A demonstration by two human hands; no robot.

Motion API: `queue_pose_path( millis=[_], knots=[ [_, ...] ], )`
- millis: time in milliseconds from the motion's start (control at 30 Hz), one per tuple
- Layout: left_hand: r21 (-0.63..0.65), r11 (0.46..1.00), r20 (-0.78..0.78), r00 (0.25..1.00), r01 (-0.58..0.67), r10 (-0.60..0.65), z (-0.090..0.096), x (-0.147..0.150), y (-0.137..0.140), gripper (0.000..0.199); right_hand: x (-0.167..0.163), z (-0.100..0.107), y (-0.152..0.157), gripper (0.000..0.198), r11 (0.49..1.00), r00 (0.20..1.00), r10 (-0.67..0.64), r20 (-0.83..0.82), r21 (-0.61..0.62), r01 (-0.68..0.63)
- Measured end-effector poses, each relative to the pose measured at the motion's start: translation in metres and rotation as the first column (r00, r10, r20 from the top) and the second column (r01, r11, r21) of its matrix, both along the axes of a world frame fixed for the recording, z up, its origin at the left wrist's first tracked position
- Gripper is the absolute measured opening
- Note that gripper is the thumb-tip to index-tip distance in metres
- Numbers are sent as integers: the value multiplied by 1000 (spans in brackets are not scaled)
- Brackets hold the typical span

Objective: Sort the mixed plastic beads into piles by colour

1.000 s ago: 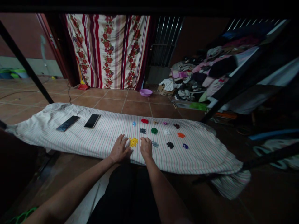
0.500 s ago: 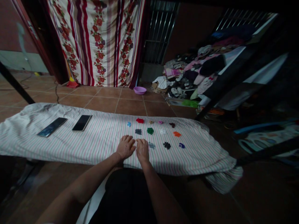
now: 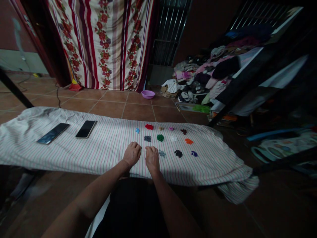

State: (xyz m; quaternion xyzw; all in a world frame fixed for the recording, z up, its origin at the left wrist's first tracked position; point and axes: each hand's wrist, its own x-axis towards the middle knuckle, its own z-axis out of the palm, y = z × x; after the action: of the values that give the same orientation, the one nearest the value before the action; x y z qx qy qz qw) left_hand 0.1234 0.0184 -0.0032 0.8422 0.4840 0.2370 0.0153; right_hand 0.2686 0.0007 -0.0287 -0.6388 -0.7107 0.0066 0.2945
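Note:
My left hand (image 3: 132, 154) rests low over the striped cloth with its fingers curled in. Close by on the right, my right hand (image 3: 152, 159) has thumb and fingers drawn together as in a pinch. Whatever either may hold is too small or hidden to see. Beside the right hand lies a pile of light grey pieces (image 3: 162, 153). Just beyond the fingers are dark grey pieces (image 3: 147, 138) and green pieces (image 3: 160, 138). Farther piles include red (image 3: 149, 127), light blue (image 3: 137, 131), white (image 3: 173, 138), orange (image 3: 189, 141), black (image 3: 178, 153) and dark blue pieces (image 3: 194, 153).
Two phones (image 3: 86, 129) lie flat at the left of the striped cloth (image 3: 106, 148). Across the tiled floor stands a purple basin (image 3: 148, 94) near a floral curtain (image 3: 106, 46). A heap of clothes (image 3: 198, 76) fills the right background.
My hands have drawn slightly apart, the left shifting a little left and the right a little right. The piles look the same; the view has tilted slightly.

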Motion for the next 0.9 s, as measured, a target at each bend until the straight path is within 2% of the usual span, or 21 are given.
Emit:
queue_pose_path(
  millis=[233, 667, 900],
  knots=[
    [22, 1000, 2, 1000, -17, 17, -4, -4, 1, 17, 0, 3, -1, 29, 1000, 1000, 8, 0, -23, -8],
    [39, 999, -21, 1000, -4, 5, 6, 1, -6, 17, -1, 9, -2, 27, 999, 999, -39, 15, -11, 39],
    [31, 998, 2, 999, -50, 50, 4, 0, -6, 19, 5, 9, 4, 23, 1000, 1000, 1, -8, -16, -2]
  ],
)
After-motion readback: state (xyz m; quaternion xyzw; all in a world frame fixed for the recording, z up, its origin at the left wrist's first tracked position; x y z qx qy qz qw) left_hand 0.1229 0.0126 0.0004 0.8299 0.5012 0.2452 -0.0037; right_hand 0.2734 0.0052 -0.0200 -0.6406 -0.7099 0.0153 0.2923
